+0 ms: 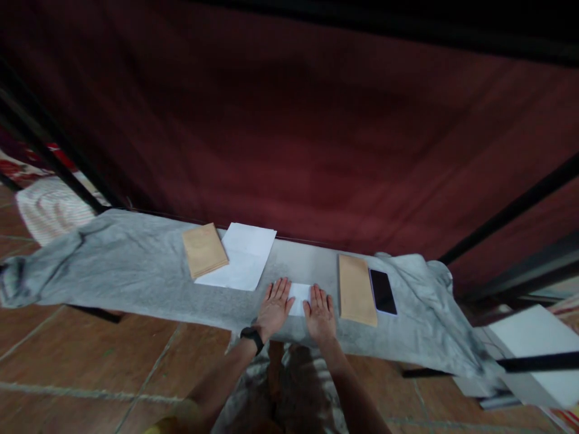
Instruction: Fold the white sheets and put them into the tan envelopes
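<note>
A small white piece of paper (299,299), seemingly folded, lies on the grey cloth in front of me. Flat on its left edge rests my left hand (274,306), fingers stretched out, with a dark band on the wrist. My right hand (320,313) presses flat at the paper's right edge, its fingers also extended. Both palms face down, and neither hand grips anything. Parts of the paper's sides are hidden under the hands.
Grey cloth (136,265) covers the narrow bench. To the left, brown envelopes (204,248) overlap white sheets (246,256). On the right lie a long brown envelope (355,289) and a phone (383,292). A dark red curtain (289,132) hangs behind; dark metal bars flank it.
</note>
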A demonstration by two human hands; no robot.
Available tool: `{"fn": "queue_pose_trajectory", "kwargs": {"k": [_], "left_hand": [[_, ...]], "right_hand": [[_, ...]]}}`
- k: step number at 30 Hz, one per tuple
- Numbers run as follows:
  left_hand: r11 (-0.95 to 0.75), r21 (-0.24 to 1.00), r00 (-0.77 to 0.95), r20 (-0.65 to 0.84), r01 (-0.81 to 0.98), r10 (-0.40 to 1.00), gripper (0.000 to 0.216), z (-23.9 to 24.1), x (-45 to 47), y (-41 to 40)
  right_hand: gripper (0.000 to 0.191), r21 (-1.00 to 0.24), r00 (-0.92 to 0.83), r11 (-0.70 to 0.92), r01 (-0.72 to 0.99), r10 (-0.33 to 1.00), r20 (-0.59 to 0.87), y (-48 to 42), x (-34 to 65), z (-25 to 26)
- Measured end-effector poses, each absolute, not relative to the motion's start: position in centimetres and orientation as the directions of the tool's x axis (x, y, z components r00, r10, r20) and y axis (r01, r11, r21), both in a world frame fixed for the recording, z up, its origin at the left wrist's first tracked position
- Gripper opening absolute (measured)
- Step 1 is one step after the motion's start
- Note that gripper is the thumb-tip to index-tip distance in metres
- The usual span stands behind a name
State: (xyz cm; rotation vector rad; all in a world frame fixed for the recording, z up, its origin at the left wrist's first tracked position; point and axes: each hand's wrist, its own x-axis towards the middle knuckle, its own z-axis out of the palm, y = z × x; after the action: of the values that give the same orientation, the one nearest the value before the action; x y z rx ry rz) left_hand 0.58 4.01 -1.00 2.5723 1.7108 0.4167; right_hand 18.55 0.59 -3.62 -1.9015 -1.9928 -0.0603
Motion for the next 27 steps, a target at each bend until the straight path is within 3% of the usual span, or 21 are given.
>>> {"fn": "queue_pose_trajectory", "kwargs": {"k": [5, 10, 20, 23, 27], "left_hand": [[-0.396, 0.139, 0.366, 0.197, 0.908, 0.909, 0.057, -1.2, 1.0, 3.6], [-0.392, 0.149, 0.354, 0.23, 0.908, 0.907, 0.057, -1.7, 0.4, 3.8], [-0.341, 0.176, 0.309, 0.185, 0.923, 0.933, 0.052, -0.3, -0.9, 4.4], [-0.294, 0.242, 0.265, 0.144, 0.925, 0.953, 0.046, 1.1, -0.4, 5.3], [-0.22, 0.457, 0.202, 0.089, 0.862, 0.975, 0.033, 2.8, 0.1, 6.8]], "right_hand": [[0.051, -0.272, 0.032, 0.044, 0.961, 0.963, 0.268, 1.2, 17.6, -3.0], [0.05, -0.279, -0.061, 0.158, 0.947, 0.942, 0.329, 0.8, 16.2, -3.3], [0.051, -0.258, 0.005, 0.108, 0.96, 0.916, 0.402, -0.4, 17.7, -4.2], [0.051, -0.261, 0.006, 0.103, 0.96, 0.924, 0.383, -0.5, 17.7, -3.9], [0.049, -0.286, 0.023, 0.089, 0.954, 0.93, 0.366, -0.7, 17.5, -3.4]]}}
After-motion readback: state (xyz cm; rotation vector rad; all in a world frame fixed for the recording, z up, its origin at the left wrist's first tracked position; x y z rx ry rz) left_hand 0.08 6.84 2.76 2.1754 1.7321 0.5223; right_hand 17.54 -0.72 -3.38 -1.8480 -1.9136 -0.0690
